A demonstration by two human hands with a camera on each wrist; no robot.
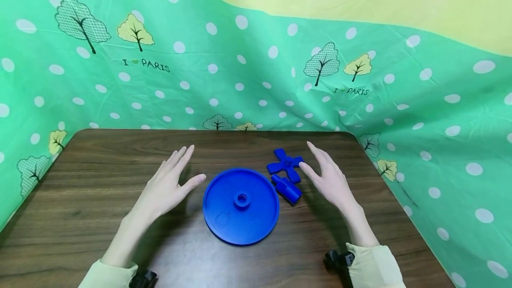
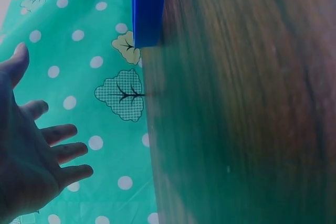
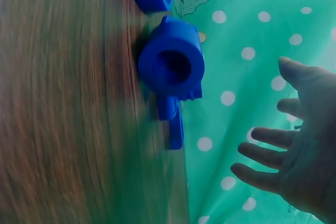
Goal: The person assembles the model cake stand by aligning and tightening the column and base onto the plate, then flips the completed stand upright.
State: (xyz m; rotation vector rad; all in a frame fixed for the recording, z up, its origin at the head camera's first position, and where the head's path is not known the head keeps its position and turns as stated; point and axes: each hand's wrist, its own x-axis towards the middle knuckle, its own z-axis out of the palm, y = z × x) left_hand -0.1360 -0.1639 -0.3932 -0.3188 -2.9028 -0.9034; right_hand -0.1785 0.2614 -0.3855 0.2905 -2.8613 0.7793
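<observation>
A round blue disc point(image 1: 224, 217) with a raised rim and a small hollow hub lies flat on the table, between the two hands. To its right are a blue cylinder with a narrower neck point(image 1: 289, 191) and, just beyond, a flat blue four-armed cross piece point(image 1: 286, 163). In the right wrist view the cylinder point(image 3: 197, 61) shows a hollow end. The left hand point(image 1: 166, 186) is held left of the disc, fingers extended, holding nothing. Right of the cross and cylinder, the right hand point(image 1: 330, 181) is likewise spread, its thumb overlapping the cross's edge in the head view.
The dark wood table point(image 1: 88, 203) has its far edge against a green and yellow cloth backdrop point(image 1: 256, 70) with white dots and printed trees. Black wrist cameras point(image 1: 338, 259) sit at both sleeve cuffs.
</observation>
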